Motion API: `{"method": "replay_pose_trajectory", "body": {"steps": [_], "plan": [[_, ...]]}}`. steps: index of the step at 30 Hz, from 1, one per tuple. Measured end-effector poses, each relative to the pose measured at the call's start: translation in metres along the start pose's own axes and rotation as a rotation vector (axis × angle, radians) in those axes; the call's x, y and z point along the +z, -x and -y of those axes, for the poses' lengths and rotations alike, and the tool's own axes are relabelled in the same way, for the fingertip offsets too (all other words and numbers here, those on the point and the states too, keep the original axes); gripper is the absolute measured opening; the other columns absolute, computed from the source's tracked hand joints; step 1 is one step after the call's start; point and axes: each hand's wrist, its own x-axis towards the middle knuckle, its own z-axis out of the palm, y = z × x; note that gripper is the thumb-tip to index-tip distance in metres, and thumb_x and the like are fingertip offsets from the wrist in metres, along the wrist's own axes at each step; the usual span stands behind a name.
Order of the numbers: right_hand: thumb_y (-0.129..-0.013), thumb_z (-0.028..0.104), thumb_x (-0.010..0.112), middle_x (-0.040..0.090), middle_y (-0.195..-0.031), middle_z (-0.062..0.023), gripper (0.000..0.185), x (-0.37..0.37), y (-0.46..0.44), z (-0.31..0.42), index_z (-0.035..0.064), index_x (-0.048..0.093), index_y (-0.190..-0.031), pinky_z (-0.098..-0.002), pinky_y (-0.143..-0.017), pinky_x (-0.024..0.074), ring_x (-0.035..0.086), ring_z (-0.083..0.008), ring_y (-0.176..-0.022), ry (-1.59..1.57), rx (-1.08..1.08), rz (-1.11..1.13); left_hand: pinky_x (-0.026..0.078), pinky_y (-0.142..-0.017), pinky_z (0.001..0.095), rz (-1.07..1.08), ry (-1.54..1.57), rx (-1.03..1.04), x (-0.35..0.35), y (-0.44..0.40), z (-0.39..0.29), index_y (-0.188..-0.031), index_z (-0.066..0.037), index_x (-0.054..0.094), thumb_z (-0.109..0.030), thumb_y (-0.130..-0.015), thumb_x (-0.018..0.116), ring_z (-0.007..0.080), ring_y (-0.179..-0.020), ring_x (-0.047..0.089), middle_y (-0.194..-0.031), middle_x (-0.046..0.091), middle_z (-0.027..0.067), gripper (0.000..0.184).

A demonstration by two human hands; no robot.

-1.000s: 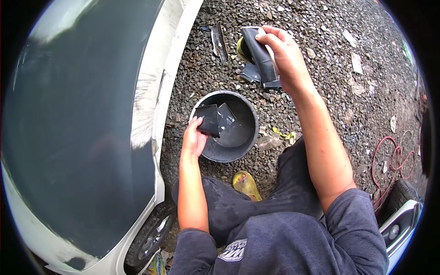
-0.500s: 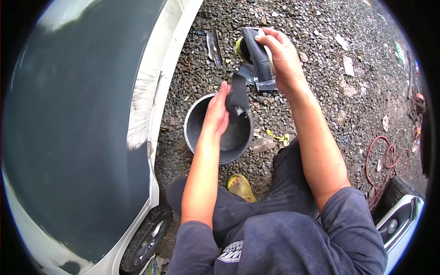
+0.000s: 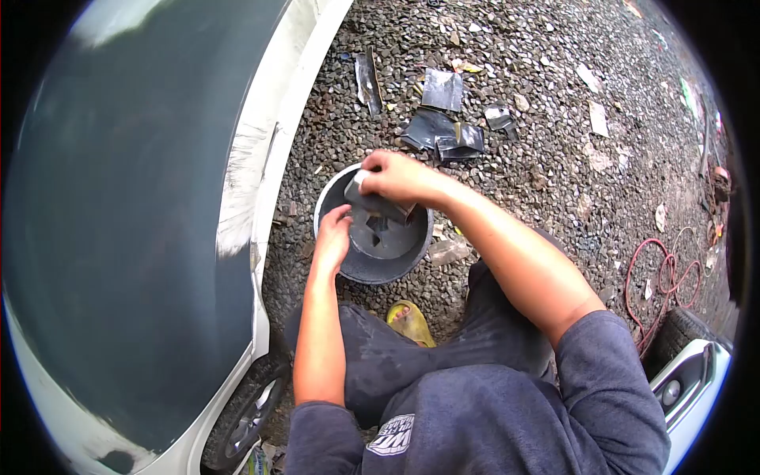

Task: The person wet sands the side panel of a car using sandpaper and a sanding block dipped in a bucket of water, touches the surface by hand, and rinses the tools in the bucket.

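Note:
My right hand (image 3: 388, 176) is closed on a dark strip of sandpaper (image 3: 383, 206) with a pale end, held over the mouth of a black bucket (image 3: 405, 252). My left hand (image 3: 332, 236) is at the bucket's left side, fingers loosely bent and apart, with nothing visible in it. Small dark pieces (image 3: 375, 225) show inside the bucket, partly hidden under the strip. Beyond the bucket several worn dark sheets lie on the gravel, among them a square sheet (image 3: 442, 89) and a creased one (image 3: 428, 127).
A car's dark panel (image 3: 134, 214) with a scuffed white edge (image 3: 241, 174) stands close on the left, above a wheel (image 3: 249, 419). A red hose (image 3: 631, 285) coils at the right near a tire (image 3: 673, 340). Scraps litter the gravel.
My right hand has come down and left from above the gravel to the bucket, bringing the strip. My left hand has let go of a dark sheet and moved down and left.

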Motion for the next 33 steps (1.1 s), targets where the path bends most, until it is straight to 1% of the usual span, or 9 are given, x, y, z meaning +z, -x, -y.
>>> {"method": "replay_pose_trajectory", "body": {"steps": [5, 10, 11, 14, 20, 24, 27, 29, 33], "plan": [[-0.081, 0.035, 0.075, 0.07, -0.12, -0.0211, 0.062, 0.054, -0.019, -0.042, 0.0072, 0.062, -0.134, -0.042, -0.099, 0.0508, 0.067, -0.0341, -0.115, 0.356, 0.102, 0.197, 0.041, -0.11, 0.0368, -0.293, -0.051, 0.151, -0.019, 0.002, -0.001, -0.137, -0.001, 0.059, -0.012, -0.098, 0.055, 0.0258, -0.125, 0.057, -0.136, 0.061, 0.0181, 0.041], [-0.089, 0.038, 0.068, 0.036, -0.153, -0.0363, 0.071, 0.063, -0.033, -0.042, 0.0248, 0.045, -0.155, -0.043, -0.111, 0.0445, 0.054, -0.0415, -0.133, 0.644, 0.101, 0.231, 0.04, -0.111, 0.041, -0.344, -0.196, 0.241, -0.026, 0.006, -0.009, -0.133, 0.002, 0.06, -0.019, -0.098, 0.059, 0.0344, -0.129, 0.054, -0.137, 0.056, 0.022, 0.04], [-0.092, 0.031, 0.06, 0.053, -0.143, -0.028, 0.054, 0.057, -0.03, -0.03, 0.0175, 0.056, -0.145, -0.0464, -0.108, 0.0475, 0.06, -0.0402, -0.125, 0.677, 0.101, 0.182, 0.039, -0.113, 0.0425, -0.344, -0.226, 0.247, -0.025, 0.009, -0.01, -0.132, 0.002, 0.06, -0.019, -0.098, 0.06, 0.0369, -0.13, 0.052, -0.138, 0.055, 0.0228, 0.04], [-0.092, 0.022, 0.056, 0.061, -0.133, -0.0235, 0.046, 0.042, -0.026, -0.022, 0.01, 0.061, -0.135, -0.0473, -0.101, 0.0523, 0.065, -0.0382, -0.119, 0.685, 0.038, 0.008, 0.038, -0.114, 0.0439, -0.355, -0.326, 0.306, -0.021, 0.005, -0.007, -0.133, 0.003, 0.059, -0.024, -0.098, 0.062, 0.0388, -0.131, 0.051, -0.138, 0.055, 0.0242, 0.044], [-0.089, 0.029, 0.065, 0.061, -0.131, -0.022, 0.051, 0.029, 0.007, -0.013, 0.0049, 0.06, -0.133, -0.05, -0.097, 0.0536, 0.066, -0.0395, -0.112, 0.694, 0.135, -0.15, 0.039, -0.113, 0.0485, -0.302, -0.521, 0.365, 0.009, 0.018, -0.026, -0.139, 0.003, 0.055, -0.03, -0.096, 0.063, 0.0437, -0.131, 0.05, -0.14, 0.053, 0.0287, 0.054], [-0.09, 0.03, 0.063, 0.056, -0.138, -0.0239, 0.049, 0.026, 0.04, -0.014, 0.0039, 0.058, -0.131, -0.0512, -0.103, 0.05, 0.06, -0.0405, -0.123, 0.461, 0.247, -0.242, 0.047, -0.098, 0.0527, -0.12, -0.525, 0.268, 0.054, 0.053, -0.043, -0.104, 0.0, 0.067, -0.034, -0.099, 0.061, 0.0465, -0.113, 0.059, -0.12, 0.062, 0.0301, 0.035], [-0.089, 0.034, 0.067, 0.061, -0.138, -0.0209, 0.06, 0.019, 0.076, -0.055, 0.003, 0.057, -0.139, -0.0448, -0.107, 0.0467, 0.06, -0.0375, -0.126, 0.14, 0.262, -0.329, 0.049, -0.08, 0.0549, -0.063, -0.493, 0.208, 0.076, 0.091, -0.02, -0.087, 0.002, 0.067, -0.044, -0.105, 0.048, 0.0463, -0.088, 0.066, -0.088, 0.068, 0.0269, 0.053], [-0.089, 0.032, 0.064, 0.063, -0.132, -0.0263, 0.059, 0.026, 0.123, -0.101, 0.0027, 0.057, -0.139, -0.0432, -0.107, 0.0464, 0.061, -0.0397, -0.124, -0.047, 0.444, -0.423, 0.049, -0.087, 0.0527, 0.114, -0.407, -0.077, 0.054, 0.129, -0.023, -0.094, 0.0, 0.069, -0.042, -0.107, 0.04, 0.044, -0.099, 0.067, -0.095, 0.07, 0.0262, 0.053], [-0.091, 0.038, 0.057, 0.063, -0.128, -0.0307, 0.061, 0.032, 0.252, -0.102, 0.0064, 0.052, -0.143, -0.0498, -0.106, 0.0464, 0.06, -0.0452, -0.123, 0.175, 0.648, -0.134, 0.052, -0.088, 0.0491, 0.038, -0.36, 0.016, -0.026, 0.223, -0.012, -0.121, -0.006, 0.067, -0.026, -0.103, 0.045, 0.0412, -0.103, 0.068, -0.107, 0.071, 0.025, 0.034]]}}
